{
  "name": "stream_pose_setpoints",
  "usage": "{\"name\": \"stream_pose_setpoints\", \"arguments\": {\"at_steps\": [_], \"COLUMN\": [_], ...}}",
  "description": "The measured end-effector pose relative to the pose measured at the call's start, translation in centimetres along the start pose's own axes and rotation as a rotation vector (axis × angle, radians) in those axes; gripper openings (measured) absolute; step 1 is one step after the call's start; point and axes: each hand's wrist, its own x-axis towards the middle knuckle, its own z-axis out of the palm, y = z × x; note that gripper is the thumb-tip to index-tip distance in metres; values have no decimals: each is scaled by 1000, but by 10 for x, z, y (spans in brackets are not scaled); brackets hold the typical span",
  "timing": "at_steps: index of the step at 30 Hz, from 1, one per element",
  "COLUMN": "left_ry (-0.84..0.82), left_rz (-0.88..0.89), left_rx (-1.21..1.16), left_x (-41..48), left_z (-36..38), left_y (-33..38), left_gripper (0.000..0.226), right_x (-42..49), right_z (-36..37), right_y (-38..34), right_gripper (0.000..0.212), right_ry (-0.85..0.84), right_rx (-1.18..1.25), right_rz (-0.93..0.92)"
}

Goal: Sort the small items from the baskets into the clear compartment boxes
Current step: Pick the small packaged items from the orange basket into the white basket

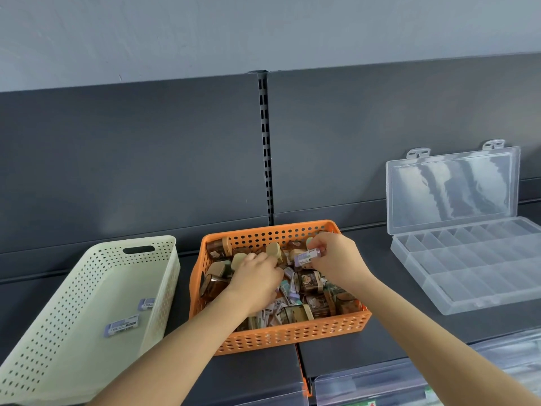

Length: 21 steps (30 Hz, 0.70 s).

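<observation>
purple item [308,255]: a small pale-purple block with a printed label, held just above the pile in the upper middle of the orange basket, right of frame centre.
right hand [336,259]: gripping; thumb and fingertips are curled round the right end of the purple item and pinch it, with the forearm running in from the lower right corner.
left hand [254,279]: palm down in the middle of the basket, just left of the purple item and not touching it. its fingers reach down among the pile and are hidden, so i cannot tell whether they hold anything.
small items [310,284]: brown jars with tan caps, little tubes and labelled packets, heaped loose under and around both hands.
orange basket [292,335]: perforated plastic, at the lower centre of the frame, on the shelf.
cream basket [73,303]: perforated, at the lower left, just beside the orange one, tilted toward the camera; two more purple blocks [122,325] lie on its floor.
clear compartment box [468,268]: at the right of the frame, well apart from the hands, with its lid [452,189] standing open against the back panel.
shelf [380,332]: dark grey, carrying both baskets and the box.
</observation>
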Motion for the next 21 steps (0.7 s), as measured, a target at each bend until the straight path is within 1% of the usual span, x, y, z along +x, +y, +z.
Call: {"name": "stream_pose_setpoints", "arguments": {"at_steps": [4, 6, 9, 13, 17, 21], "left_ry": [47, 90, 195, 290, 370, 415], "left_rz": [-55, -103, -162, -270, -387, -485], "left_rx": [-64, -150, -336, -486, -536, -548], "left_x": [0, -1, -4, -17, -45, -81], "left_z": [-1, -7, -17, -26, -28, -21], "left_y": [3, 2, -4, -21, -52, -88], "left_gripper": [21, 20, 11, 17, 17, 13], "right_x": [-1, 0, 0, 2, 5, 7], "right_z": [1, 0, -2, 0, 11, 31], "right_y": [-2, -2, -6, -16, -35, -63], "right_gripper": [28, 27, 28, 26, 22, 22], "right_ry": [7, 13, 19, 28, 33, -17], "right_rx": [-18, -21, -33, -2, 49, 139], "right_rz": [-38, -45, -52, -84, -167, -251]}}
